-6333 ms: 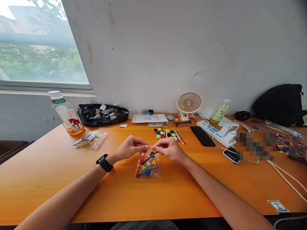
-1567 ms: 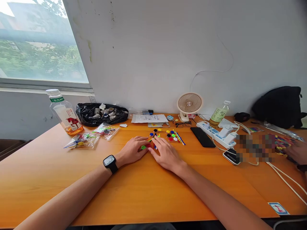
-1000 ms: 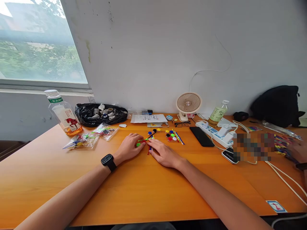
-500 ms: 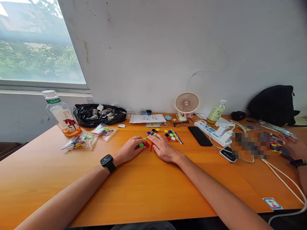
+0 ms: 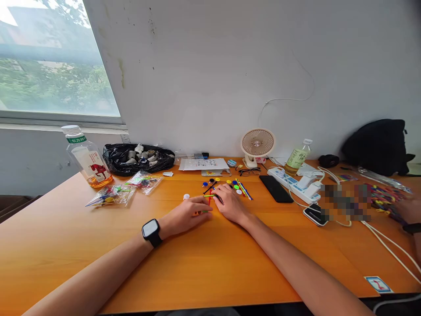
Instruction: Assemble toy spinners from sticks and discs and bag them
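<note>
My left hand point(image 5: 188, 213) reaches low over the table, its fingers stretched out above small plastic discs mostly hidden beneath them; only bits of red and green show. My right hand point(image 5: 233, 204) rests just to the right, fingers bent loosely, fingertips at a thin yellow-green stick point(image 5: 208, 195) and a red stick point(image 5: 209, 200). I see no firm grip there. A white disc point(image 5: 186, 196) lies beyond my left hand. Behind the hands are a blue disc point(image 5: 205, 184), a black stick point(image 5: 209, 188), a yellow disc point(image 5: 229, 181) and several more coloured pieces.
Clear bags of coloured parts point(image 5: 113, 195) and a tea bottle point(image 5: 87, 160) stand left, near a black plastic bag point(image 5: 141, 160). A small fan point(image 5: 258, 144) is behind; a black phone point(image 5: 275, 188) and power strip point(image 5: 292, 182) lie right. Another person's hand point(image 5: 409, 206) is far right.
My left hand has drawn nearer to me and slid over the discs. The right hand has shifted slightly right, uncovering sticks. A white disc now shows beyond my left hand.
</note>
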`<state>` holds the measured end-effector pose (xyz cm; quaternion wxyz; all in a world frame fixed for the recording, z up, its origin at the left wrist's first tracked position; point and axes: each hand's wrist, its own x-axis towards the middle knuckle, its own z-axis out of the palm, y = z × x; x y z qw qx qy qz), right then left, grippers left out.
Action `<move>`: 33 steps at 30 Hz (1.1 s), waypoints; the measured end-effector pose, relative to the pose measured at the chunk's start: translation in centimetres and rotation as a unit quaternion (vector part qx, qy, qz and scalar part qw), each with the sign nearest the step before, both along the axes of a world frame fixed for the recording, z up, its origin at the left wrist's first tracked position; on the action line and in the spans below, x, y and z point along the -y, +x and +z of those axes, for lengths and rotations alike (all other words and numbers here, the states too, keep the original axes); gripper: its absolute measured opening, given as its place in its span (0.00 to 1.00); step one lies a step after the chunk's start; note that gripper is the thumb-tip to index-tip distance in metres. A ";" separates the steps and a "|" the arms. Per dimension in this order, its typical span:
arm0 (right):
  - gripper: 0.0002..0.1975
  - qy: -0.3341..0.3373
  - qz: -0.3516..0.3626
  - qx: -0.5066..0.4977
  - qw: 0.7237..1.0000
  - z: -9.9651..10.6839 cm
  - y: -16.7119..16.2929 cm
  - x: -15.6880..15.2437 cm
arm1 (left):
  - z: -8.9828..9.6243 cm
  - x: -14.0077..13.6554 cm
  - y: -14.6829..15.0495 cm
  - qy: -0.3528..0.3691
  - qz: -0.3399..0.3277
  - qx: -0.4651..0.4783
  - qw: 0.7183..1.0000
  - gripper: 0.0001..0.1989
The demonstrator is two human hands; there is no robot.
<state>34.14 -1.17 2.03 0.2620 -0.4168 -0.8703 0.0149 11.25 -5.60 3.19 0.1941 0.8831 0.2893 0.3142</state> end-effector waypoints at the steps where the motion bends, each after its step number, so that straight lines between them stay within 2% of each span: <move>1: 0.10 0.001 -0.005 -0.001 1.000 -0.1 0.0 0.0 | -0.1 0.2 0.3 0.001 -0.022 -0.021 1.000 0.16; 4: 0.09 0.004 -0.015 -0.004 1.000 -0.2 0.0 -0.1 | -0.4 0.3 0.9 0.015 -0.041 -0.062 0.997 0.16; 9: 0.09 0.013 -0.028 0.005 1.000 0.0 -0.1 -0.1 | -0.4 -0.5 0.3 0.056 0.023 -0.090 0.994 0.15; 14: 0.08 0.016 -0.033 -0.009 0.999 0.2 0.0 -0.1 | -0.3 -0.4 -0.1 0.046 0.057 -0.040 0.997 0.15; 19: 0.07 0.014 -0.010 -0.099 0.995 0.6 0.2 0.3 | -0.3 0.7 0.5 0.011 0.020 -0.016 1.000 0.14; 24: 0.09 -0.046 0.055 -0.193 0.979 1.8 -0.1 1.0 | -0.4 1.7 0.7 -0.070 -0.034 -0.033 0.996 0.10; 26: 0.09 -0.081 0.072 -0.212 0.971 2.1 -0.3 1.6 | -0.4 2.0 0.4 -0.099 -0.039 -0.024 0.994 0.12; 30: 0.08 -0.138 0.086 -0.253 0.954 1.7 -0.3 3.3 | -0.4 2.4 -0.3 -0.109 -0.010 0.020 0.994 0.17; 33: 0.08 -0.163 0.093 -0.285 0.940 1.2 -0.2 4.6 | -0.3 2.4 -0.5 -0.154 0.028 0.068 0.985 0.18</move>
